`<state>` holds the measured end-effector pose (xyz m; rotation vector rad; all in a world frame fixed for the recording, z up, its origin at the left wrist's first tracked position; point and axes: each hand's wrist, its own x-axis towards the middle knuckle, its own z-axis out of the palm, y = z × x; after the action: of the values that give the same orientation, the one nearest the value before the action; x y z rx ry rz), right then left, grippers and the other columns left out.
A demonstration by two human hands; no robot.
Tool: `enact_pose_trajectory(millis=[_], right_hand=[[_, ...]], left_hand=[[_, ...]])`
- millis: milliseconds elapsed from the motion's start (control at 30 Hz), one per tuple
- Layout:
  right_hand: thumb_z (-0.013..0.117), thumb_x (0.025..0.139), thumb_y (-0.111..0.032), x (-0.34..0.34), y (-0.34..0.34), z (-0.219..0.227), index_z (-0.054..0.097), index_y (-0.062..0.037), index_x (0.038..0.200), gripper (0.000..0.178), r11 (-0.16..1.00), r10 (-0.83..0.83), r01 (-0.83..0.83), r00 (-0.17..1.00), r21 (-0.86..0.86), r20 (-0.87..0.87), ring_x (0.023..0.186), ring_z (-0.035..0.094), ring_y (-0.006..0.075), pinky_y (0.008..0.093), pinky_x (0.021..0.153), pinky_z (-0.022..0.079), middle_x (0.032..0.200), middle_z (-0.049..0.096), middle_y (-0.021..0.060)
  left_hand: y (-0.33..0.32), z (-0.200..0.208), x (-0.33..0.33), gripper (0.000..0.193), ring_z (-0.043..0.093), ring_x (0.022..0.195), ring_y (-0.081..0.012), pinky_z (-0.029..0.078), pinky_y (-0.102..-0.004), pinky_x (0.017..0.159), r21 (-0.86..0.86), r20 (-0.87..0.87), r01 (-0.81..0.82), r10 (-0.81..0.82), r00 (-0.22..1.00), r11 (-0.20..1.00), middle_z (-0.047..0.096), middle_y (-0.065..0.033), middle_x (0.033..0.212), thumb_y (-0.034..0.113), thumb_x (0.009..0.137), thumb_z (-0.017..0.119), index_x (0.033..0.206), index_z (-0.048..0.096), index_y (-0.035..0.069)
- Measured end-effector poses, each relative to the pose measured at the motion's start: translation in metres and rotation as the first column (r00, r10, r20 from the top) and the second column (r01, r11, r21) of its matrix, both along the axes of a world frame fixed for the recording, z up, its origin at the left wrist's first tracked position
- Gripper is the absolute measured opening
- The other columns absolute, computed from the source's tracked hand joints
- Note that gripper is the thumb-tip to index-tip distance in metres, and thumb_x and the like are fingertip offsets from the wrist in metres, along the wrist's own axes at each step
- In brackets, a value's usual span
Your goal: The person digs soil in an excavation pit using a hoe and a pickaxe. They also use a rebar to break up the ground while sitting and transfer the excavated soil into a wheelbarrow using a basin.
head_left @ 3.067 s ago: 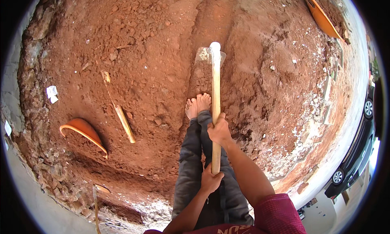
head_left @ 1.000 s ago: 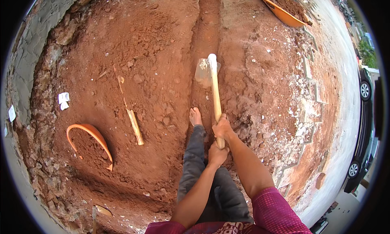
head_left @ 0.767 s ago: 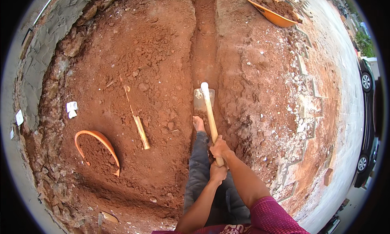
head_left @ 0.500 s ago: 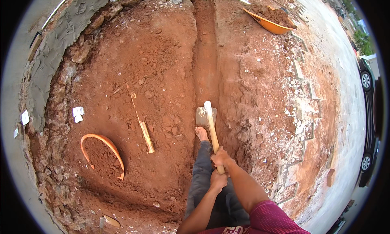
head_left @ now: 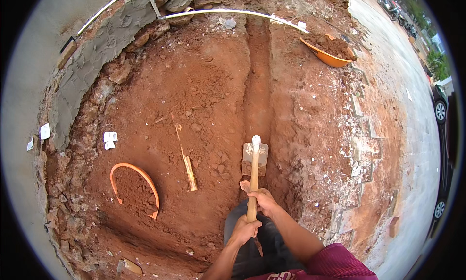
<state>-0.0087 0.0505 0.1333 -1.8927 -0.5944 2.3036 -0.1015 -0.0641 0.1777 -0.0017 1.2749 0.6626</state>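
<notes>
"Head view: where's the hoe (head_left: 255, 168)?"

"In front of the legs, blade (head_left: 262, 158) over the narrow trench (head_left: 258, 90); can't tell if it touches soil. Left hand (head_left: 245, 229) clamped low on the handle (head_left: 252, 209), right hand (head_left: 262, 200) clamped higher, fingers wrapped round."

"Good form?"

"Looks steady. I'd keep the blade square to the trench and clear of that bare foot (head_left: 246, 186), so near it."

"And the ground?"

"Red soil (head_left: 204, 95), loose, lumpy. One orange basin (head_left: 127, 165) of earth sits left, another orange tub (head_left: 330, 59) up right; pale concrete (head_left: 412, 134) and a dark car (head_left: 442, 153) beyond!"
</notes>
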Motion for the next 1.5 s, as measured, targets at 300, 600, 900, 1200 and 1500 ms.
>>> enact_pose_trajectory(millis=[300, 600, 900, 1200, 1500], right_hand=[[0.078, 0.086, -0.038, -0.154, -0.072, 0.039, 0.051, -0.0054, 0.129, 0.061, 0.938, -0.045, -0.052, 0.962, -0.342, -0.269, 0.104, 0.066, 0.0277, 0.0455, 0.092, 0.050, 0.110, 0.063, 0.0148], [0.084, 0.083, -0.026, -0.130, -0.052, 0.044, 0.065, 0.0009, 0.115, 0.046, 0.974, 0.023, -0.060, 0.985, -0.217, -0.170, 0.077, 0.070, 0.0223, 0.0352, 0.067, 0.060, 0.102, 0.068, 0.0119], [0.066, 0.085, -0.003, -0.014, 0.243, 0.086, 0.057, 0.0004, 0.093, 0.012, 0.714, -0.598, 0.513, 0.801, 0.475, 0.034, 0.047, 0.052, 0.0173, 0.0336, 0.041, 0.044, 0.065, 0.055, 0.0062], [0.055, 0.090, -0.020, 0.283, 0.317, 0.068, 0.057, 0.0003, 0.091, 0.021, 0.907, -0.395, 0.291, 0.839, 0.305, 0.374, 0.045, 0.052, 0.0212, 0.0343, 0.039, 0.045, 0.062, 0.054, 0.0096], [0.061, 0.083, -0.034, 0.392, 0.332, 0.086, 0.053, -0.0108, 0.081, 0.024, 0.703, -0.706, 0.710, 0.691, 0.037, 0.158, 0.041, 0.048, 0.0140, 0.0259, 0.034, 0.039, 0.056, 0.052, 0.0024]], left_hand=[[-0.345, 0.092, -0.109, 0.034, 0.070, 0.070, -0.0298, 0.052, -0.0404, 0.057, -0.272, -0.778, 0.415, -0.452, 0.435, 0.868, 0.071, -0.0124, 0.075, 0.023, 0.084, 0.074, 0.108, 0.065, 0.001], [-0.236, 0.086, -0.064, 0.047, 0.072, 0.082, -0.0341, 0.054, -0.0436, 0.062, -0.554, -0.661, 0.367, -0.663, 0.351, 0.747, 0.071, -0.0192, 0.103, 0.027, 0.085, 0.073, 0.122, 0.060, 0.001], [0.074, 0.202, -0.089, 0.044, 0.071, 0.075, -0.0313, 0.056, -0.0400, 0.068, 0.326, -0.919, 0.573, 0.112, 0.377, 0.752, 0.071, -0.0162, 0.085, 0.029, 0.072, 0.089, 0.101, 0.070, 0.003], [0.191, 0.178, -0.137, 0.029, 0.072, 0.073, -0.0276, 0.056, -0.0374, 0.069, 0.264, -0.918, 0.561, 0.026, 0.396, 0.784, 0.071, -0.0151, 0.079, 0.027, 0.086, 0.078, 0.100, 0.070, 0.002], [0.404, 0.144, -0.156, 0.027, 0.074, 0.078, -0.0271, 0.057, -0.0377, 0.071, 0.088, -0.886, 0.713, -0.272, 0.376, 0.696, 0.074, -0.0145, 0.083, 0.027, 0.088, 0.075, 0.104, 0.068, 0.006]])
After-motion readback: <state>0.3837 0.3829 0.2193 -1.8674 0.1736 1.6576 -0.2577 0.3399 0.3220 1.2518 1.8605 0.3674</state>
